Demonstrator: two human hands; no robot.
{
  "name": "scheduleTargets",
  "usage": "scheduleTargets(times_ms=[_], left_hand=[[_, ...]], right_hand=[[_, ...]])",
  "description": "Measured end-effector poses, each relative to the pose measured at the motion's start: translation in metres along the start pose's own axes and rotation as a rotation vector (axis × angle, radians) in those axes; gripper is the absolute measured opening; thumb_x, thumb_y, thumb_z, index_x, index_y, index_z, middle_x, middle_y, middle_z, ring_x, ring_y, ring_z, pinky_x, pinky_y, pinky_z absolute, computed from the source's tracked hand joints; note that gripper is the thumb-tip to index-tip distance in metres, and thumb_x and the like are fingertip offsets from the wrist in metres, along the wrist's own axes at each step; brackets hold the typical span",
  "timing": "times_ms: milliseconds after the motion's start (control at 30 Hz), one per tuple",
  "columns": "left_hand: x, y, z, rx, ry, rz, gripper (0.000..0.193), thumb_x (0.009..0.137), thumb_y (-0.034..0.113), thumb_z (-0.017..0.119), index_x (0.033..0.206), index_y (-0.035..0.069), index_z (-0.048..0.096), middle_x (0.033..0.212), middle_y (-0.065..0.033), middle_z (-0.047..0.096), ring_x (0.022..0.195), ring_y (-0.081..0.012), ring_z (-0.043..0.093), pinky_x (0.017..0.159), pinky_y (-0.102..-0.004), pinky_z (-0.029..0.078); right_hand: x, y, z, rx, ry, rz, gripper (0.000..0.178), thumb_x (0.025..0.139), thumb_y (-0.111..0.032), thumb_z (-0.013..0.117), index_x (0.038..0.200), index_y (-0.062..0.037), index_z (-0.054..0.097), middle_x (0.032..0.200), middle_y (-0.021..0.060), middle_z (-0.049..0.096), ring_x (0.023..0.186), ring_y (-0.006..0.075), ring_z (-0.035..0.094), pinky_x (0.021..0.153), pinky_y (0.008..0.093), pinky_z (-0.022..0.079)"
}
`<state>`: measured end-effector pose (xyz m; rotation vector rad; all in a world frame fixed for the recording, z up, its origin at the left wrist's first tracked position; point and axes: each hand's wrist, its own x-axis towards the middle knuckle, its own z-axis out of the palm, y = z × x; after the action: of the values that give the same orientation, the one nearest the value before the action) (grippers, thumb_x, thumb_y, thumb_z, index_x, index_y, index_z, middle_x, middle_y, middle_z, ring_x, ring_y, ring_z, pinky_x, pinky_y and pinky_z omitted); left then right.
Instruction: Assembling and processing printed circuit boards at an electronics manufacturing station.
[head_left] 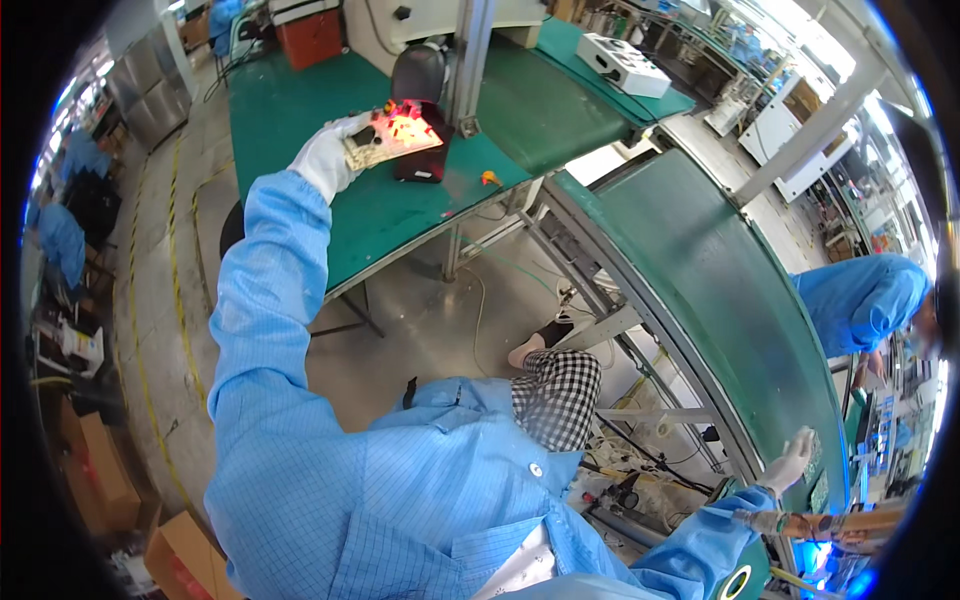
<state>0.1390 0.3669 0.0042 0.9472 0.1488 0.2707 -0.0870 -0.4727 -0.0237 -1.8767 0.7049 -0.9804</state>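
"Where was the circuit board (385,150)?"

"Raised above a green bench mat (275,125), in front of a dark upright device (422,168), with bright red light washing over its components. A person in a blue grid-lined smock (420,480) grasped it by its left end with a white-gloved left hand (328,160)."

"And the right hand (786,468)?"

"It reached far out to the right, also gloved, over a green conveyor belt (700,250). The fingers looked extended beside a second circuit board (818,478); whether they gripped that one, I could not tell."

"What else surrounded the work?"

"A small orange-yellow item (489,178) lay near the mat's edge, to the right of the device. A red crate (310,38) stood toward the far end, and a white box-shaped instrument (623,65) rested on another green surface beyond."

"Was anyone nearby?"

"A co-worker in blue (855,300) bent forward across the belt, at far right."
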Motion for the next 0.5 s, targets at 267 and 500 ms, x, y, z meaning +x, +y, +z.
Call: scheduleTargets(times_ms=[267,500], left_hand=[[-0.068,-0.023,0.056,-0.356,-0.356,-0.459,0.040,0.096,0.005,0.042,0.134,-0.007,0.039,0.137,-0.0258,0.045,0.124,-0.0418,0.048,0.104,-0.0572,0.040],[-0.153,-0.109,0.133,0.028,-0.637,-0.704,0.058,0.078,-0.002,0.065,0.132,-0.007,0.045,0.125,-0.0217,0.058,0.110,-0.0318,0.061,0.098,-0.0434,0.050]], right_hand=[[-0.119,-0.128,-0.069,0.880,-0.680,-0.223,0.105,0.082,-0.074,0.045,0.149,-0.0022,0.008,0.151,0.0263,0.021,0.135,0.0373,0.033,0.112,0.0474,0.029],[-0.174,-0.191,-0.002,0.359,-0.226,-0.180,0.041,0.098,-0.015,0.051,0.133,0.0041,0.044,0.125,0.0177,0.054,0.093,0.0178,0.060,0.083,0.0297,0.051]])
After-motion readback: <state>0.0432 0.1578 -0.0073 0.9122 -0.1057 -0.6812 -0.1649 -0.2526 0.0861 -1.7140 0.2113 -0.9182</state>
